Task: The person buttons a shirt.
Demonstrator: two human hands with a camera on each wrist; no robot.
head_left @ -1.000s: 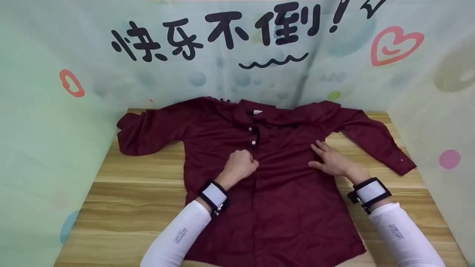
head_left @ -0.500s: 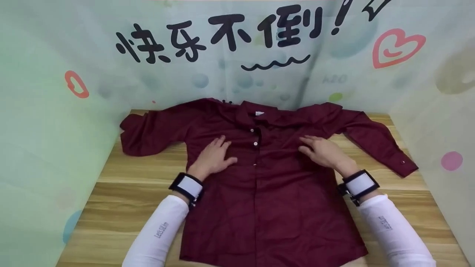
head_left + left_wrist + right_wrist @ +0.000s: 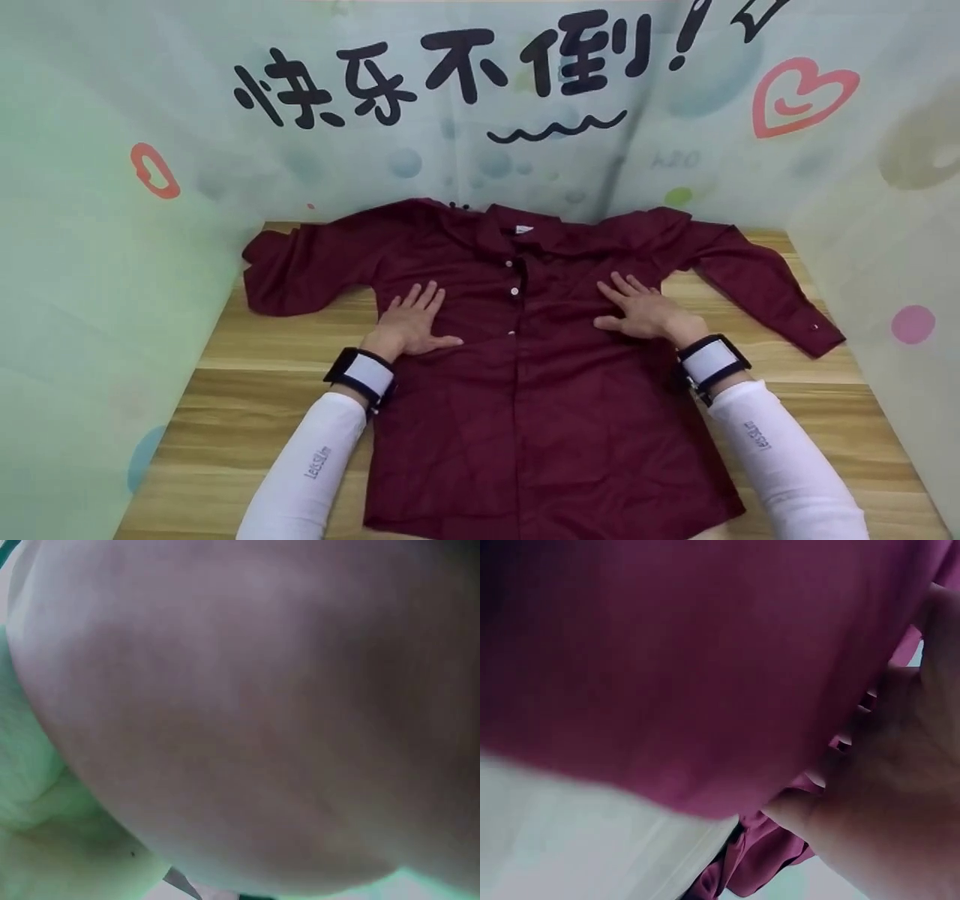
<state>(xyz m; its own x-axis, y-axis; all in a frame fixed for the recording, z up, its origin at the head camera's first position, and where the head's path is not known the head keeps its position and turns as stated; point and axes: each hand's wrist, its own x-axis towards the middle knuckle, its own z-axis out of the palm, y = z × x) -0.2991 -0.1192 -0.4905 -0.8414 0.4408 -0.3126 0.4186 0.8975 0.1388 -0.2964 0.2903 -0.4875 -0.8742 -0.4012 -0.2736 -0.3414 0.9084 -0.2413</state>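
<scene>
Across the creased, collared maroon shirt (image 3: 577,420), left hand (image 3: 411,322) and right hand (image 3: 643,311) rest — fingers splayed, gripping nothing.

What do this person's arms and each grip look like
The left sleeve and right sleeve are white, with small dark lettering. Black wrist bands carry pale rectangular panels. The left grip and right grip are bare, without gloves.

striped wooden table (image 3: 247,420) | pale printed backdrop (image 3: 360,172) | black lettering (image 3: 467,75) | pink smiling heart (image 3: 793,109)

Shirt (image 3: 540,375) on table (image 3: 262,405), backdrop (image 3: 345,161) behind
</scene>
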